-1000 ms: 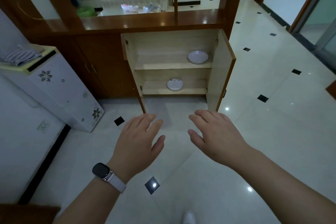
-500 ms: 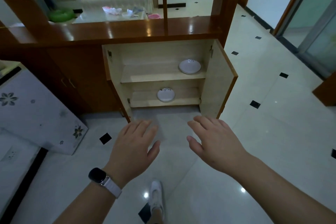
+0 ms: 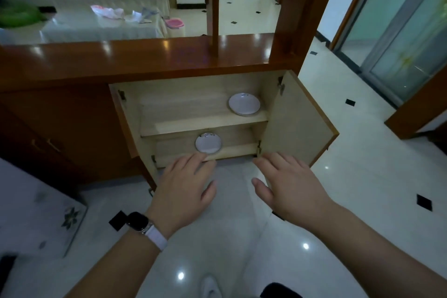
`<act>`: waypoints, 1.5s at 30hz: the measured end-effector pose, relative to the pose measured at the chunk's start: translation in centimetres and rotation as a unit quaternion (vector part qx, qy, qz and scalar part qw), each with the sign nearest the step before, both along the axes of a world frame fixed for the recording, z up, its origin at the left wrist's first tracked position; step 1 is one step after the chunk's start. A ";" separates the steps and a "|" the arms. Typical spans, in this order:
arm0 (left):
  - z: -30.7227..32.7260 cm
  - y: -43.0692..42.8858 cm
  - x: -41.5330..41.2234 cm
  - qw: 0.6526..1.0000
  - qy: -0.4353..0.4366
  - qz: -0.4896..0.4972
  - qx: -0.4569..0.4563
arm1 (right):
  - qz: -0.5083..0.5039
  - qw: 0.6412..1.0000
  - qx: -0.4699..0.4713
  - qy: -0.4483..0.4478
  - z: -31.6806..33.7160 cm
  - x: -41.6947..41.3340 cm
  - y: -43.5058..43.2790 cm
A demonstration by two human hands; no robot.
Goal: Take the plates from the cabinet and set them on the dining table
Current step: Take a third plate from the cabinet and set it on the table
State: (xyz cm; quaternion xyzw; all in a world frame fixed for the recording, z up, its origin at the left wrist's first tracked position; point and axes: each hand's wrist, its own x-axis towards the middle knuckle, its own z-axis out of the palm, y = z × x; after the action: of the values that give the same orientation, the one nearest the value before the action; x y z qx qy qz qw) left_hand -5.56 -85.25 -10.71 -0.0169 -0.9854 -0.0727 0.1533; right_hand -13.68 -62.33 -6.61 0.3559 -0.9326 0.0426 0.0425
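A low wooden cabinet [image 3: 188,116] stands with both doors swung wide. On its upper shelf, to the right, lies a white plate [image 3: 244,104]. A smaller white plate [image 3: 208,143] rests on the lower shelf, near the front edge. My left hand [image 3: 183,189], with a watch on the wrist, is held out palm down just in front of the lower shelf, fingertips below the smaller plate. My right hand [image 3: 290,189] is spread beside it, close to the right door [image 3: 295,121]. Both hands hold nothing.
A glossy wooden counter [image 3: 145,58] tops the cabinet, with a post [image 3: 212,7] rising from it. Beyond it stands a cloth-covered table [image 3: 104,26] with papers. A white flowered appliance [image 3: 36,205] sits at the left. Shiny tiled floor [image 3: 362,176] spreads to the right.
I have stepped closer to the cabinet, which now fills more of the view. Both hands have moved forward toward the lower shelf, still holding nothing.
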 end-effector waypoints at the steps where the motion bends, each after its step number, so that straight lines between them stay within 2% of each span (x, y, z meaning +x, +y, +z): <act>1: 0.1 -0.6 -0.7 1.000 0.000 -0.003 0.003 | -0.007 1.000 -0.001 0.001 0.0 -0.4 -0.6; 12: -1.1 -4.9 -9.1 1.000 -0.020 0.011 -0.008 | -0.035 0.999 0.002 -0.033 -1.6 -8.1 -3.2; 22: -2.3 -6.3 -20.8 0.997 -0.069 0.019 -0.021 | -0.011 0.996 -0.044 -0.073 -4.9 -21.7 -7.3; 34: -3.4 -4.9 -33.8 0.995 -0.100 -0.019 -0.020 | -0.033 0.993 -0.022 -0.112 -6.7 -33.7 -6.0; 40: -6.7 -5.6 -38.2 0.991 -0.117 -0.059 -0.017 | -0.046 0.988 -0.001 -0.149 -9.2 -36.5 -5.8; 45: -10.6 -7.0 -42.4 0.981 -0.179 -0.072 -0.024 | -0.074 0.982 0.013 -0.173 -13.3 -39.0 -6.7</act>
State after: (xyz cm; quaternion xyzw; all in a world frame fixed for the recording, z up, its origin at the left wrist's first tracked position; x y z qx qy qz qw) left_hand -47.97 -92.29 -21.34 -0.0785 -0.9945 -0.0618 -0.0319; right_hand -52.64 -68.98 -19.87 0.2739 -0.9499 0.0887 -0.1213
